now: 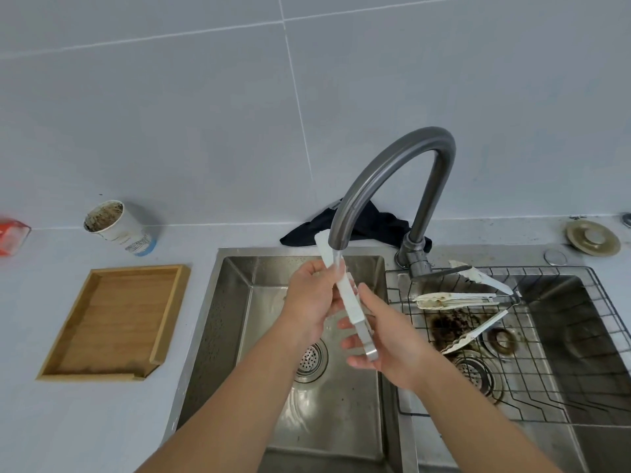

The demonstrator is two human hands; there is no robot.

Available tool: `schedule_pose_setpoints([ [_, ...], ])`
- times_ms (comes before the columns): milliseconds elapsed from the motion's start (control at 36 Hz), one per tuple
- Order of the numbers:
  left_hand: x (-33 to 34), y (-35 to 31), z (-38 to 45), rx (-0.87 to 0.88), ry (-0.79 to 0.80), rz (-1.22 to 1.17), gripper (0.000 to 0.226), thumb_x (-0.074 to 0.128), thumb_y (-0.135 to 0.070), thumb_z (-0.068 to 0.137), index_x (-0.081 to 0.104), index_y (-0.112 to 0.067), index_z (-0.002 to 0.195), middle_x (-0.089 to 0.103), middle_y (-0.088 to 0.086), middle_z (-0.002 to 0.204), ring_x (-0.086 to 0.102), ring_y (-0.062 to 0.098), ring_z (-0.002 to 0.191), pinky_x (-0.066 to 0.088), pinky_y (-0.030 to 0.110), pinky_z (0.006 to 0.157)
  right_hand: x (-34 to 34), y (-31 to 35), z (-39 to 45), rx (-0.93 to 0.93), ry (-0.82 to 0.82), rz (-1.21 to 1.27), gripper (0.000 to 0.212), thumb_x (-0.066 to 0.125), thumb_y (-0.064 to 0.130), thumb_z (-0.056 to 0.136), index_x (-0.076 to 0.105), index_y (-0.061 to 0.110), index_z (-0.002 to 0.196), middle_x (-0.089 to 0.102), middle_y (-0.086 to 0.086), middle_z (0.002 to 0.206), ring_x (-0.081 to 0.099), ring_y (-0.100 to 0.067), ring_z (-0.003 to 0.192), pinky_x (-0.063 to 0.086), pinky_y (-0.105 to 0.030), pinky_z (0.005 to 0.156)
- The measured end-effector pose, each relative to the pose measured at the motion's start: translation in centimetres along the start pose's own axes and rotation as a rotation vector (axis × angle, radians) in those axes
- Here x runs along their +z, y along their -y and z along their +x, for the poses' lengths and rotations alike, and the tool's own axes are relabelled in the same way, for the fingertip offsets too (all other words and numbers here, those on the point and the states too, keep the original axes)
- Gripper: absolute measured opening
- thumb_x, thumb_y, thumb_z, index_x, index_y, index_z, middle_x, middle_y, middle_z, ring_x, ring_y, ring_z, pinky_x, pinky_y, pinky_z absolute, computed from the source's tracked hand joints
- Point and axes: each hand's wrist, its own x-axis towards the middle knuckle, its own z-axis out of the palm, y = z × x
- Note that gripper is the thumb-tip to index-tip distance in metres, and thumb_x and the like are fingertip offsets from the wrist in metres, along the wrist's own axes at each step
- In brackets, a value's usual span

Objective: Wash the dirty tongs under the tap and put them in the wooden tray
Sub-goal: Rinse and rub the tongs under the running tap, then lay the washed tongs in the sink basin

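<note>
A pair of white tongs (349, 298) with a metal hinge end is held upright over the left sink basin (239, 322), its tips just below the spout of the grey curved tap (382, 165). My left hand (312, 298) pinches the upper white part near the tips. My right hand (382, 339) grips the lower metal end. Water runs from the spout onto the tongs. More dirty white tongs (457, 299) lie on the wire rack (553, 356) over the right basin. The wooden tray (82, 322) lies on the counter to the left of the sink, with nothing in it.
A dirty paper cup (117, 227) lies tipped on the counter behind the tray. A red object (10, 233) shows at the left edge. A dark cloth (372, 223) lies behind the tap. A sink plug (592, 237) rests at the back right. The right basin is stained brown.
</note>
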Motion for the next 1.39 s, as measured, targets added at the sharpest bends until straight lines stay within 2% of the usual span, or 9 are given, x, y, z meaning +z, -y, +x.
schedule_pose_setpoints([
  [111, 0.0, 0.4, -0.1, 0.007, -0.043, 0.041, 0.018, 0.060, -0.030, 0.100, 0.059, -0.013, 0.095, 0.071, 0.007, 0.078, 0.066, 0.018, 0.066, 0.054, 0.028, 0.057, 0.1, -0.1, -0.3, -0.054, 0.025, -0.046, 0.038, 0.066, 0.041, 0.094, 0.065, 0.016, 0.123, 0.066, -0.010, 0.100, 0.062, -0.017, 0.062, 0.053, -0.029, 0.051],
  [333, -2.5, 1.2, -0.8, -0.007, -0.167, 0.172, 0.027, 0.055, -0.034, 0.101, 0.070, -0.012, 0.101, 0.072, 0.004, 0.082, 0.063, 0.013, 0.065, 0.050, 0.027, 0.061, -0.4, -1.8, 0.5, -0.145, 0.008, -0.190, 0.027, 0.074, 0.029, 0.090, 0.065, 0.040, 0.113, 0.074, 0.007, 0.072, 0.061, -0.012, 0.058, 0.042, -0.032, 0.058],
  [444, -3.9, 2.9, -2.0, -0.002, -0.185, 0.155, 0.027, 0.066, -0.027, 0.095, 0.067, -0.012, 0.117, 0.074, 0.008, 0.089, 0.066, 0.014, 0.066, 0.053, 0.027, 0.062, -0.3, -2.9, 0.4, -0.202, -0.020, -0.254, 0.032, 0.077, 0.034, 0.086, 0.062, 0.047, 0.111, 0.075, 0.009, 0.097, 0.070, -0.012, 0.084, 0.057, -0.036, 0.071],
  [556, -4.6, 4.9, -3.7, -0.027, -0.180, 0.171, 0.033, 0.071, -0.020, 0.091, 0.062, -0.021, 0.123, 0.078, 0.014, 0.096, 0.068, 0.018, 0.069, 0.057, 0.033, 0.071, -0.2, -4.1, 0.8, -0.182, -0.045, -0.351, 0.088, 0.081, 0.058, 0.068, 0.042, 0.041, 0.144, 0.064, 0.001, 0.129, 0.064, -0.020, 0.113, 0.054, -0.038, 0.095],
  [639, -5.0, 6.2, -4.5, -0.061, -0.187, 0.138, 0.039, 0.074, -0.017, 0.089, 0.059, -0.023, 0.124, 0.077, 0.017, 0.097, 0.067, 0.019, 0.070, 0.057, 0.035, 0.072, -0.1, -5.0, 1.0, -0.190, -0.030, -0.426, 0.100, 0.080, 0.062, 0.063, 0.039, 0.036, 0.150, 0.067, 0.000, 0.119, 0.065, -0.021, 0.102, 0.053, -0.036, 0.091],
  [722, -5.5, 6.9, -5.4, -0.081, -0.201, 0.080, 0.029, 0.072, -0.012, 0.090, 0.059, -0.026, 0.112, 0.074, 0.016, 0.086, 0.063, 0.023, 0.070, 0.054, 0.034, 0.071, 0.3, -6.1, 1.3, -0.167, -0.040, -0.484, 0.118, 0.076, 0.072, 0.059, 0.027, 0.031, 0.158, 0.056, -0.001, 0.146, 0.063, -0.024, 0.119, 0.053, -0.044, 0.102],
  [917, -8.8, 8.6, -5.7, -0.184, -0.258, 0.075, 0.048, 0.071, -0.009, 0.091, 0.055, -0.014, 0.136, 0.075, 0.015, 0.084, 0.064, 0.020, 0.063, 0.055, 0.028, 0.060, 2.4, -8.3, 0.9, -0.110, -0.093, -0.541, 0.085, 0.061, 0.064, 0.089, 0.023, 0.034, 0.159, 0.061, 0.001, 0.132, 0.070, -0.014, 0.088, 0.051, -0.023, 0.050],
  [1056, -11.7, 9.4, -5.7, -0.216, -0.243, 0.132, 0.061, 0.065, -0.004, 0.094, 0.042, -0.012, 0.150, 0.067, 0.014, 0.076, 0.055, 0.021, 0.062, 0.047, 0.031, 0.059, 3.8, -9.9, 2.0, -0.078, -0.168, -0.533, 0.058, 0.052, 0.046, 0.100, 0.032, 0.033, 0.154, 0.067, 0.005, 0.108, 0.069, -0.018, 0.068, 0.058, -0.032, 0.061],
  [1389, -18.4, 10.1, -3.7, -0.230, -0.143, 0.183, 0.054, 0.066, 0.001, 0.092, 0.054, -0.019, 0.141, 0.077, 0.008, 0.083, 0.071, 0.011, 0.061, 0.058, 0.026, 0.065, 8.3, -13.6, 5.6, 0.055, -0.230, -0.498, 0.042, 0.059, 0.032, 0.099, 0.047, 0.036, 0.139, 0.076, -0.003, 0.099, 0.074, -0.021, 0.089, 0.063, -0.040, 0.080],
])
